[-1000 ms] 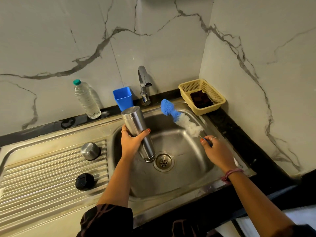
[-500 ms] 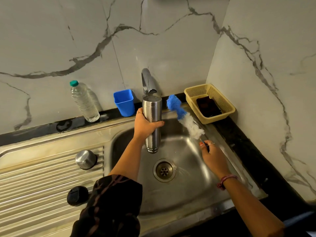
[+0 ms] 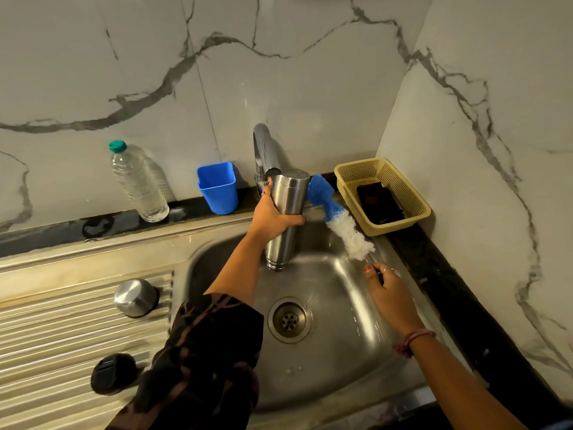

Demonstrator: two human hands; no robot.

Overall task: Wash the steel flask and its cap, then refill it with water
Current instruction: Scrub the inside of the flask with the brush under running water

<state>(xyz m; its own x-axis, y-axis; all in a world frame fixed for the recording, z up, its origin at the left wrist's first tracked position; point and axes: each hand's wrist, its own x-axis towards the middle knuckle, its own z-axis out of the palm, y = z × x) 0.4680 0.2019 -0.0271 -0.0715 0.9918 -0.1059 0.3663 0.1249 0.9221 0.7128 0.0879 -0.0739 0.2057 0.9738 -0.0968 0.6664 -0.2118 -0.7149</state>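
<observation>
the left hand (image 3: 273, 217) is wrapped around the steel flask (image 3: 286, 218), holding it upright over the sink (image 3: 341, 352) with its open top right under the tap (image 3: 265, 150), though i can't tell whether water is running. the right hand (image 3: 392, 297) pinches the thin handle of a blue and white bottle brush (image 3: 336, 218), which slants up beside the flask. on the ribbed draining board (image 3: 46, 352) to the left sit a steel cap (image 3: 135, 297) and a black lid (image 3: 113, 373), apart from each other.
</observation>
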